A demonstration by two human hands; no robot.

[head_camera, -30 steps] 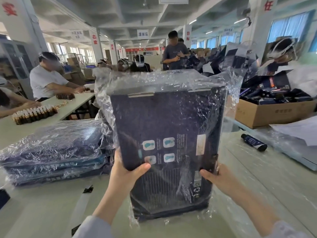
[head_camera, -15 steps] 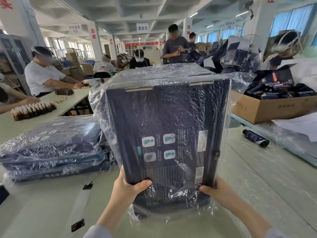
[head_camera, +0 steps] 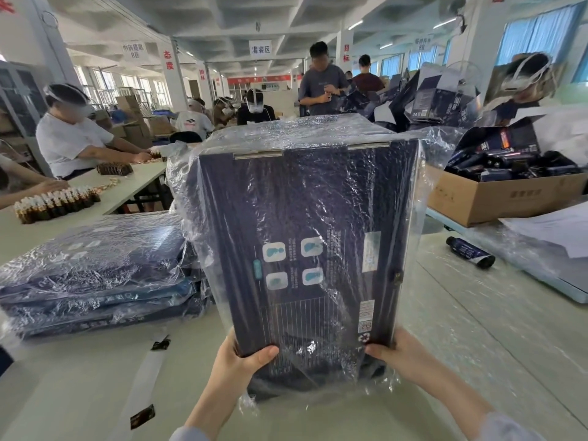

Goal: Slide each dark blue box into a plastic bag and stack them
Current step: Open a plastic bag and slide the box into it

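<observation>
At pale table (head_camera: 477, 345) beside bagged stack (head_camera: 95, 275), gripping upright bagged dark blue box (head_camera: 305, 243) at lower corners with left hand (head_camera: 241, 361), right hand (head_camera: 404, 354)

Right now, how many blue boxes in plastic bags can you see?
4. One bagged box stands upright, gripped by the left hand and right hand. Three seem stacked on the table at left: top box, middle box, bottom box. Crinkly plastic blurs them, so more could hide.

Middle: dark blue cardboard box (head_camera: 305, 249) inside clear plastic bag (head_camera: 442, 144), over pale table (head_camera: 477, 329). Left: stack of bagged blue boxes (head_camera: 95, 275) on table. Far right: brown cardboard carton (head_camera: 496, 198), small dark tube (head_camera: 470, 251) before it.
</observation>
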